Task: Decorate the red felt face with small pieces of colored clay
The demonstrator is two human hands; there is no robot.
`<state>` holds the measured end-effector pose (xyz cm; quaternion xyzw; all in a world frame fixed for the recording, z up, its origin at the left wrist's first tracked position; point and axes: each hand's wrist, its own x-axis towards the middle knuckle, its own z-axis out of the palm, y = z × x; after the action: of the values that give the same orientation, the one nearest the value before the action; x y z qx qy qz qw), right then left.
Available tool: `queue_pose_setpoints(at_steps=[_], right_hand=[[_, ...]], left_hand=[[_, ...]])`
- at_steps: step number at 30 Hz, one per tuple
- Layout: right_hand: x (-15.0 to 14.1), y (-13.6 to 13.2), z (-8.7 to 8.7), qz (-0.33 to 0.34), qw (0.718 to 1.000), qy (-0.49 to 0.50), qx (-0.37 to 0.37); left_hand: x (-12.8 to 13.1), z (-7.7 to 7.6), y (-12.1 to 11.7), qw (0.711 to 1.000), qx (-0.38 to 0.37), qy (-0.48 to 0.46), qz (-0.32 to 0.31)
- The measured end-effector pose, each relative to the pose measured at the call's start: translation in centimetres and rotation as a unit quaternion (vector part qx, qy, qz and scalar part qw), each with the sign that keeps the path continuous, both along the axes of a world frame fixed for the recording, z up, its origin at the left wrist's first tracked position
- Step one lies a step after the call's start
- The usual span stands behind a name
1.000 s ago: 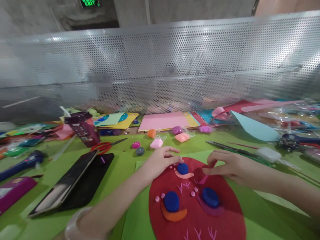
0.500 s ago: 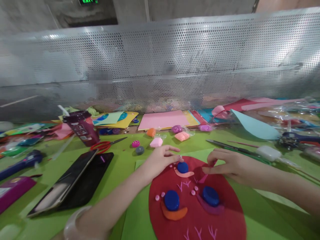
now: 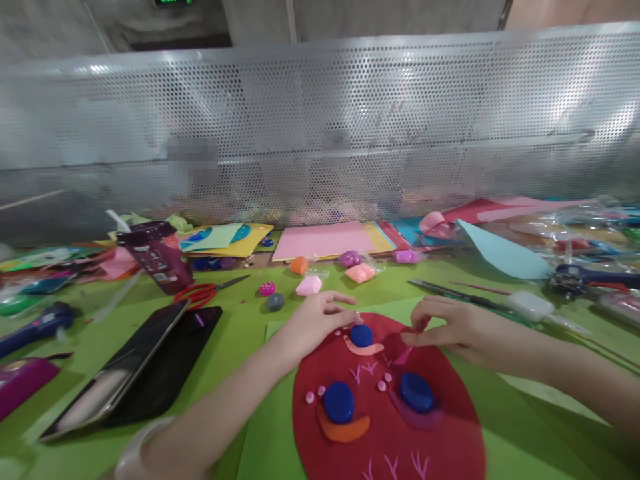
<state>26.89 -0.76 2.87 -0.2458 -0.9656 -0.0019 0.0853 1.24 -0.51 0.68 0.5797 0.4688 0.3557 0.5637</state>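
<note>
A red oval sheet (image 3: 390,433) lies on green paper in front of me, bearing blue round caps (image 3: 339,402), curved clay strips in orange (image 3: 344,430), purple and peach, and small pink balls. My left hand (image 3: 320,322) rests at its top left edge with fingers apart, a fingertip beside the upper blue cap (image 3: 361,335). At the upper right edge, my right hand (image 3: 447,325) is curled, thumb and bent fingers close together at a small magenta strip (image 3: 403,355). Part of that strip is hidden by the fingertips. Thin pink branching lines mark the red sheet.
To the left lie a tablet-like device in a black case (image 3: 175,380), red-handled scissors (image 3: 197,294) and a purple drink cup (image 3: 157,257). Small clay packets (image 3: 360,273) sit beyond the hands. Pointed tools (image 3: 455,293) lie right. A perforated metal panel (image 3: 300,133) stands behind.
The whole view has shifted slightly, so things sit a little further left. Both hands keep nearly the same places on the red sheet.
</note>
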Motion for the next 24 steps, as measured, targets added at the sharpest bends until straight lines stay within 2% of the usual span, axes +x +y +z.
queue_pose_setpoints(at_steps=[5,9,11,13,17,20,24], right_hand=[[-0.1,0.1,0.0,-0.018,0.999,0.035,-0.002],[0.7,1.4,-0.9,-0.117,0.989,0.075,0.049],[1.3,2.2,-1.5,-0.163,0.981,0.058,0.082],[1.6,2.7,-1.8,-0.182,0.977,0.037,0.109],[0.5,1.9,-1.6,-0.140,0.975,0.107,0.133],[-1.8,-0.2,-1.0,-0.110,0.967,0.212,0.085],[-3.9,-2.5,-0.6,-0.045,0.958,0.276,0.065]], left_hand=[[0.0,-0.3,0.2,1.000,0.001,0.002,0.004],[0.1,-0.5,0.3,0.998,0.026,-0.016,0.050],[0.1,-0.4,0.3,0.997,0.039,-0.020,0.063],[0.1,-0.3,0.3,0.997,0.047,-0.028,0.063],[0.5,0.1,-0.3,0.996,0.045,-0.064,0.040],[1.2,0.3,-1.2,0.996,0.040,-0.081,-0.005],[2.2,0.5,-2.4,0.995,0.026,-0.086,-0.041]])
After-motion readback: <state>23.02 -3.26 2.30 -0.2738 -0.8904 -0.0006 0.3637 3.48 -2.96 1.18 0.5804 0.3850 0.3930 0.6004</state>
